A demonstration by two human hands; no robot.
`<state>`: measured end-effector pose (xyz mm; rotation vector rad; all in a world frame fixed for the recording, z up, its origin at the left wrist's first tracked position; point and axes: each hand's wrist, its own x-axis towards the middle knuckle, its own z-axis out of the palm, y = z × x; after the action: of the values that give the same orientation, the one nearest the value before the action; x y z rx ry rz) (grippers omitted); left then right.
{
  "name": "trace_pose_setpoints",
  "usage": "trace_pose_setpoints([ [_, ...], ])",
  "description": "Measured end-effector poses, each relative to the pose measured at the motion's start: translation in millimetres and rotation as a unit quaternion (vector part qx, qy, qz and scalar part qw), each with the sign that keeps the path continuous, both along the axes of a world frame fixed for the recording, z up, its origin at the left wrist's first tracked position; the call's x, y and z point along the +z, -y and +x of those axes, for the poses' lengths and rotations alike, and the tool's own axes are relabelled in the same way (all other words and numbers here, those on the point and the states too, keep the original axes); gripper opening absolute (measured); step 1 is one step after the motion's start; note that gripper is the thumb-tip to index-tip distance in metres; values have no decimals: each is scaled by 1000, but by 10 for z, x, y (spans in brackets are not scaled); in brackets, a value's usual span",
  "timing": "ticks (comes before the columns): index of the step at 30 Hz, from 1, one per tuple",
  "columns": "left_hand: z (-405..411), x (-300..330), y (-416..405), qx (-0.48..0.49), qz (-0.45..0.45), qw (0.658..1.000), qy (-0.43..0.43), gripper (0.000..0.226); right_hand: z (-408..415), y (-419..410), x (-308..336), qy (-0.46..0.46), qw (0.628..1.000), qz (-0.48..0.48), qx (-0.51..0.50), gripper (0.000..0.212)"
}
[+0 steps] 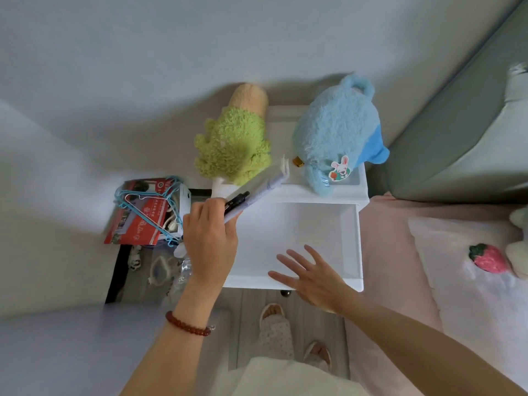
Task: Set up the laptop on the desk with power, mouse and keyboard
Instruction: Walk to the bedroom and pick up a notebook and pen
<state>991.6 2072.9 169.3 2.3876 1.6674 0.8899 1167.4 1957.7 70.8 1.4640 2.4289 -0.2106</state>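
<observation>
No laptop, mouse or keyboard is in sight, so this looks like clearing or fetching before any setup; next she must find the laptop. Her left hand [210, 238] grips a black pen [236, 202] and a thin pale notebook [258, 192] over the open white drawer [351, 241], right hand [311, 277] spread flat, empty. Behind sit fuzzy green [233, 150] and blue plushies [337, 132].

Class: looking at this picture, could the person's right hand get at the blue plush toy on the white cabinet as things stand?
Probably yes. The right hand is open and holds nothing, hovering over the open drawer. The blue plush toy sits on the cabinet top just beyond, with nothing between them.
</observation>
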Motion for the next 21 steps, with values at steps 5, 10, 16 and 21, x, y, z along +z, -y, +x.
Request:
trace_pose_setpoints([
  [5,-17,92,-104,40,9,999,11,19,90,-348,23,27,996,78,41,82],
  [10,-12,140,-228,59,-2,998,29,21,175,-1011,183,118,977,173,35,58],
  [16,-7,198,-378,84,-39,991,92,23,233,-1109,176,201,968,143,36,58],
  [21,11,221,-424,66,-51,988,132,24,141,-1159,177,105,979,173,-28,45],
])
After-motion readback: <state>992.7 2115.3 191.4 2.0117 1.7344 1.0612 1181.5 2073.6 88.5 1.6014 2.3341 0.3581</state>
